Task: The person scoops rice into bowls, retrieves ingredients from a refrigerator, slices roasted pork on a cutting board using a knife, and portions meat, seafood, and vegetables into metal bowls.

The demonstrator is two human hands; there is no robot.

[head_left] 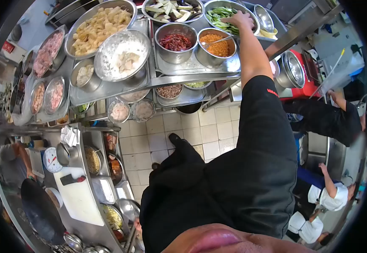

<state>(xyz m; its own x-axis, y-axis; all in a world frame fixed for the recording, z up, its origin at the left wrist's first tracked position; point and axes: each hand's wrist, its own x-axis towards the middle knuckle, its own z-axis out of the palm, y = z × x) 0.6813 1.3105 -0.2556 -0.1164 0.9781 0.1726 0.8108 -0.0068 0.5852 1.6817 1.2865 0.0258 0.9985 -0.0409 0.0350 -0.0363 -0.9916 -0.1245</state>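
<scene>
My right hand (239, 19) reaches into a metal bowl (255, 28) of sliced green vegetables (221, 16) at the top, its fingers bent and pressed together on the pieces. At the lower left, a small part of my left hand (138, 224) shows by the rim of a shiny metal bowl (129, 208), closed on it; most of this hand is hidden. Beside the greens stand a pot of orange crumbly food (218, 45) with a spoon, a pot of dried red chillies (176, 42) and a bowl of cut eggplant (173, 9).
A floury bowl (123, 55) and a bowl of pale chunks (102, 29) share the steel shelf (168, 80). A cutting board (78, 196), scale (52, 160) and black wok (42, 211) are at left. Co-workers (335, 196) are at right, another person's arm (23, 158) at left.
</scene>
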